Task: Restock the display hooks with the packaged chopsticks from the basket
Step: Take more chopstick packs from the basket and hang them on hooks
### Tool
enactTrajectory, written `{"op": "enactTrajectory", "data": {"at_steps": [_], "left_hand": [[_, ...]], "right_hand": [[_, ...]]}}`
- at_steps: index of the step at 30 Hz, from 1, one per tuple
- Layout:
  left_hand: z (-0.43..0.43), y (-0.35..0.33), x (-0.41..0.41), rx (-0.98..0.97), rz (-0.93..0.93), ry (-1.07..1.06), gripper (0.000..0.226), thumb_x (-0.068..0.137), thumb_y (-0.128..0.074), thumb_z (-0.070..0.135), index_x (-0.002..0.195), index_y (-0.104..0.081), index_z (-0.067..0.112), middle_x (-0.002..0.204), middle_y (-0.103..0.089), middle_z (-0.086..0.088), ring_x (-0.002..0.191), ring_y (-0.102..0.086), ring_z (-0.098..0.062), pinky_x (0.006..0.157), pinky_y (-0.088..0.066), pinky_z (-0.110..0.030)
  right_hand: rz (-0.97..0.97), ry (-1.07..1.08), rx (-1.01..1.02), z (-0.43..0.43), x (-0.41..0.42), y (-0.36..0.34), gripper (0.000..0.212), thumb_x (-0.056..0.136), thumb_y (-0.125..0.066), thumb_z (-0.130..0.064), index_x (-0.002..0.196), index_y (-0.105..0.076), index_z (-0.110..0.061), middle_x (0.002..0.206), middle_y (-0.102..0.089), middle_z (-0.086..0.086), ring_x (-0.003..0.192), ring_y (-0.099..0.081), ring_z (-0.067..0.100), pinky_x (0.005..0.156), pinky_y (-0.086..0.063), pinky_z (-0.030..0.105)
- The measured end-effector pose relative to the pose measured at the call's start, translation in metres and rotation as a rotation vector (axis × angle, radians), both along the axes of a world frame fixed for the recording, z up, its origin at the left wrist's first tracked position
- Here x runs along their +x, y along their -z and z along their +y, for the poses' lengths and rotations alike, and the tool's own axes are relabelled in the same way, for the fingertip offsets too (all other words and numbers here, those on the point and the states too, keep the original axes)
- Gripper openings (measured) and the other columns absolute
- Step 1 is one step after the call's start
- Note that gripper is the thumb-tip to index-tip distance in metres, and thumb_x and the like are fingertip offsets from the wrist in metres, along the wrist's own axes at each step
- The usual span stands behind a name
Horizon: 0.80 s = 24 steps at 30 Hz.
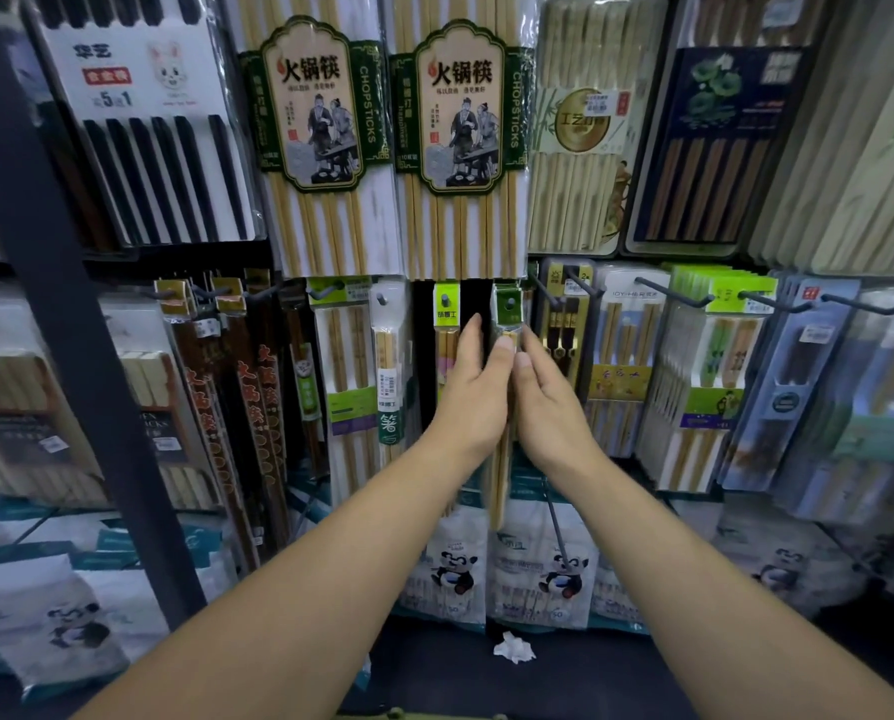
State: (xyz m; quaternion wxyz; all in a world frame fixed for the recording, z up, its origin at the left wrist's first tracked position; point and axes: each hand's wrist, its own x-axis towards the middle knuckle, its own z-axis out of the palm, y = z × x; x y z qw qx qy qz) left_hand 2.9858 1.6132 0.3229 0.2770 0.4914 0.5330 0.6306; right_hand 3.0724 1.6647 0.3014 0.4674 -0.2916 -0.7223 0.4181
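A narrow pack of bamboo chopsticks (507,314) with a green header card hangs upright in front of the middle row of hooks. My left hand (478,387) and my right hand (548,402) meet at it, thumbs pressed on its front just below the header. The hole in its header sits at a hook end. The lower part of the pack (497,485) shows blurred between my wrists. A similar pack (447,324) hangs just to the left. The basket is out of view.
Large hotpot chopstick packs (460,122) hang directly above. Dark hooks (673,293) jut forward at the right with packs on them. Panda-printed bags (543,569) stand on the shelf below. A black upright post (70,304) runs down the left. Crumpled paper (513,649) lies below.
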Motion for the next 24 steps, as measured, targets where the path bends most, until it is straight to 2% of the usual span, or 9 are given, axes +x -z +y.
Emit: {"op": "enactTrajectory", "data": {"at_steps": [2,4,6,9,11,14,18,22,24], "left_hand": [[0.01,0.004,-0.001,-0.017,-0.07,0.025,0.052,0.111,-0.038,0.033,0.161,-0.024,0.029,0.157,-0.038,0.011,0.116,-0.043,0.019,0.078,-0.03,0.013],[0.018,0.009,-0.003,-0.017,-0.102,0.04,0.05,0.111,-0.038,0.033,0.16,-0.027,0.031,0.145,-0.042,0.017,0.095,-0.04,0.031,0.064,-0.031,0.013],[0.025,0.012,-0.003,-0.007,-0.121,0.041,0.05,0.111,-0.037,0.036,0.159,-0.028,0.032,0.143,-0.041,0.019,0.099,-0.04,0.031,0.073,-0.032,0.012],[0.039,0.01,-0.004,0.004,-0.168,0.009,0.051,0.11,-0.037,0.039,0.159,-0.027,0.033,0.157,-0.041,0.01,0.132,-0.042,0.001,0.112,-0.034,-0.02],[0.05,0.006,-0.006,0.0,-0.201,-0.017,0.05,0.11,-0.038,0.04,0.159,-0.029,0.032,0.157,-0.042,0.005,0.13,-0.04,-0.005,0.108,-0.033,-0.028],[0.062,0.004,-0.009,-0.026,-0.223,-0.029,0.051,0.11,-0.037,0.041,0.159,-0.029,0.031,0.159,-0.041,0.003,0.136,-0.039,-0.009,0.106,-0.03,-0.027],[0.061,0.011,-0.01,-0.024,-0.263,0.008,0.053,0.111,-0.037,0.04,0.161,-0.025,0.03,0.162,-0.036,0.006,0.128,-0.032,0.001,0.104,-0.026,-0.022],[0.047,0.019,-0.006,-0.026,-0.274,0.053,0.054,0.11,-0.041,0.037,0.161,-0.025,0.033,0.161,-0.037,0.01,0.129,-0.033,0.003,0.102,-0.029,-0.021],[0.037,0.022,-0.002,-0.049,-0.254,0.065,0.056,0.11,-0.041,0.035,0.162,-0.02,0.034,0.163,-0.033,0.009,0.131,-0.032,0.002,0.104,-0.028,-0.023]], "right_hand": [[0.019,-0.09,-0.086,0.002,-0.001,0.011,0.051,0.109,-0.031,-0.044,0.159,-0.018,-0.039,0.156,-0.03,-0.022,0.134,-0.029,-0.014,0.102,-0.029,0.002],[0.044,-0.131,-0.116,0.006,-0.004,0.02,0.052,0.109,-0.027,-0.047,0.159,-0.018,-0.039,0.158,-0.028,-0.02,0.13,-0.034,-0.021,0.108,-0.031,0.007],[0.087,-0.163,-0.157,0.012,-0.007,0.026,0.054,0.108,-0.023,-0.049,0.161,-0.02,-0.034,0.156,-0.031,-0.018,0.122,-0.037,-0.03,0.101,-0.034,0.001],[0.107,-0.188,-0.252,0.024,-0.013,0.025,0.057,0.106,-0.022,-0.058,0.16,-0.023,-0.037,0.161,-0.032,-0.012,0.143,-0.033,-0.003,0.111,-0.033,0.017],[0.097,-0.184,-0.272,0.033,-0.018,0.021,0.056,0.107,-0.021,-0.057,0.16,-0.021,-0.039,0.162,-0.031,-0.011,0.141,-0.03,0.0,0.107,-0.031,0.017],[0.067,-0.153,-0.283,0.047,-0.024,0.019,0.06,0.106,-0.021,-0.058,0.16,-0.024,-0.032,0.163,-0.032,-0.004,0.139,-0.031,0.003,0.107,-0.028,0.02],[0.054,-0.162,-0.283,0.056,-0.026,0.023,0.062,0.106,-0.022,-0.056,0.161,-0.024,-0.027,0.164,-0.029,-0.003,0.145,-0.028,0.007,0.109,-0.026,0.022],[0.032,-0.166,-0.201,0.047,-0.02,0.034,0.063,0.104,-0.019,-0.056,0.162,-0.012,-0.033,0.151,-0.022,-0.025,0.134,-0.023,-0.013,0.097,-0.025,0.0],[0.022,-0.134,-0.196,0.04,-0.014,0.042,0.065,0.103,-0.023,-0.058,0.162,-0.011,-0.034,0.148,-0.024,-0.026,0.126,-0.029,-0.024,0.091,-0.027,-0.003]]}}
